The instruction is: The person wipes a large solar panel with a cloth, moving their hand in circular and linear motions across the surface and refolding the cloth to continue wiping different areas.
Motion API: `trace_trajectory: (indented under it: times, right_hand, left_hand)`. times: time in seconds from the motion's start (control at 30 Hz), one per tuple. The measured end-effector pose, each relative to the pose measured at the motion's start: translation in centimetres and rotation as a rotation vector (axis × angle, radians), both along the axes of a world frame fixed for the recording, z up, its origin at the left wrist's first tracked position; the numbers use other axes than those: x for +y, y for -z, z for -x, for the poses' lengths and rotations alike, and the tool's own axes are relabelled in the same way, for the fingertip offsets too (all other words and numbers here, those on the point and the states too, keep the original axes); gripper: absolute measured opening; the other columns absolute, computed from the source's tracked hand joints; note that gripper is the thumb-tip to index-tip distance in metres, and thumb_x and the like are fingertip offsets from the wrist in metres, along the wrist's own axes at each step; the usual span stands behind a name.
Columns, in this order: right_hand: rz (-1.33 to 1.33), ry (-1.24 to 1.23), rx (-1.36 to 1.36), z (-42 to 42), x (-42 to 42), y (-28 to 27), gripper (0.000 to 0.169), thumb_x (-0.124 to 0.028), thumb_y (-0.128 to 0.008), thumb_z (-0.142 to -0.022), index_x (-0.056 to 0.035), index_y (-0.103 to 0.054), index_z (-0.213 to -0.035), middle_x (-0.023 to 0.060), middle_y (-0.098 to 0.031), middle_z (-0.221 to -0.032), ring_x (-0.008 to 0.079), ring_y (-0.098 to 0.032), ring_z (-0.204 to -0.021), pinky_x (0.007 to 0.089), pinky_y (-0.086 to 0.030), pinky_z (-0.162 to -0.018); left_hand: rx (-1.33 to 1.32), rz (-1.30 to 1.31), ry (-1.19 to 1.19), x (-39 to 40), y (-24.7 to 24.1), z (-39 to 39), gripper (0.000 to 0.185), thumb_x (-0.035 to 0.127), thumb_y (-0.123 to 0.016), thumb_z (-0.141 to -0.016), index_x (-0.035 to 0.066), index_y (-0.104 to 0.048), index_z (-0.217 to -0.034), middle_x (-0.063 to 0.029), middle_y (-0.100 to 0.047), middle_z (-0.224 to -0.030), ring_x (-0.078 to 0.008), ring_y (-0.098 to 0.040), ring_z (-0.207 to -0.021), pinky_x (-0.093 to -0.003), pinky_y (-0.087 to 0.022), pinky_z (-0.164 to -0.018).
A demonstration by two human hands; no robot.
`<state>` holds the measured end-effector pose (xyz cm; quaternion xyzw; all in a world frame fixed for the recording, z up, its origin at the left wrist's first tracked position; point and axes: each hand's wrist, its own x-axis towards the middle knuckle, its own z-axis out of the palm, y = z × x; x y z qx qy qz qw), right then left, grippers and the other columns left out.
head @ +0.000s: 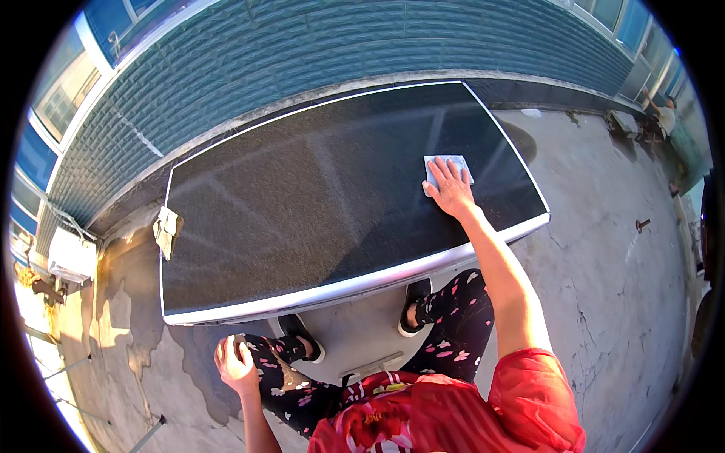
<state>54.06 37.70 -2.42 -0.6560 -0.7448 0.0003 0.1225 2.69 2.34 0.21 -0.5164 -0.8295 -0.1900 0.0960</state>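
A large dark rectangular panel (255,215) with a pale frame (362,287) lies flat before me, its near edge above my feet. My right hand (452,189) is spread over a folded pale blue cloth (444,160), pressing it against the panel's right part. Faint whitish streaks cross the dark surface. At the lower left, my left hand (235,365) rests by my knee with curved fingers and nothing visible in it. Another crumpled pale cloth (166,229) hangs over the panel's left edge.
A blue-green textured wall (362,42) runs behind the panel. Wet patches mark the concrete floor (600,226). A white box-shaped unit (72,255) stands at left. A small rusty metal piece (642,225) lies at right; a person (664,116) is at far right.
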Motion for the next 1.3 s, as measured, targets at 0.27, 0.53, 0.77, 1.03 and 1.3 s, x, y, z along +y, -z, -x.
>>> trace_trajectory:
  times: [0.27,0.53,0.77,1.03,1.3]
  right_hand:
    - [0.0,-0.037,0.024,-1.5,-6.2,0.0,0.065,-0.054,-0.045,-0.099,-0.0192,-0.038,-0.153,0.0067,-0.03,-0.162,0.0329,-0.024,-0.15,0.0591,-0.015,-0.12]
    - [0.057,-0.057,0.002,-2.8,-11.1,-0.4,0.065,-0.051,-0.049,-0.098,-0.0186,-0.037,-0.153,0.0076,-0.029,-0.163,0.0329,-0.024,-0.15,0.0589,-0.015,-0.12]
    - [0.074,-0.081,0.012,-3.2,-11.0,-0.9,0.065,-0.051,-0.049,-0.098,-0.0188,-0.036,-0.153,0.0069,-0.029,-0.163,0.0327,-0.023,-0.151,0.0581,-0.015,-0.12]
    - [0.072,-0.032,-0.005,-3.2,-4.9,-0.6,0.065,-0.052,-0.047,-0.099,-0.0205,-0.036,-0.154,0.0059,-0.027,-0.164,0.0316,-0.021,-0.151,0.0578,-0.013,-0.121]
    - [0.059,0.0,0.005,-2.9,1.7,-0.4,0.065,-0.054,-0.045,-0.099,-0.0213,-0.035,-0.154,0.0042,-0.026,-0.164,0.0317,-0.021,-0.151,0.058,-0.014,-0.121]
  left_hand:
    - [-0.011,-0.022,0.025,-0.9,1.0,0.6,0.033,0.024,-0.06,-0.091,0.012,-0.064,-0.121,-0.0119,-0.06,-0.129,-0.0365,-0.054,-0.122,-0.0473,-0.048,-0.099]
    - [-0.039,-0.028,0.034,-1.7,0.4,0.4,0.034,0.021,-0.063,-0.091,0.01,-0.063,-0.123,-0.0143,-0.059,-0.132,-0.0367,-0.053,-0.124,-0.0472,-0.047,-0.1]
    - [-0.052,-0.001,0.016,-1.5,0.3,0.3,0.033,0.02,-0.062,-0.09,0.009,-0.063,-0.121,-0.0148,-0.058,-0.131,-0.0375,-0.053,-0.123,-0.0475,-0.046,-0.101]
    - [0.011,-0.002,0.018,-0.6,0.5,0.6,0.031,0.022,-0.061,-0.092,0.009,-0.066,-0.119,-0.0141,-0.062,-0.126,-0.0365,-0.056,-0.119,-0.0464,-0.046,-0.1]
    - [0.005,0.005,-0.023,-0.3,0.5,0.3,0.031,0.019,-0.062,-0.089,0.01,-0.066,-0.118,-0.0145,-0.062,-0.126,-0.0375,-0.056,-0.118,-0.0472,-0.048,-0.099]
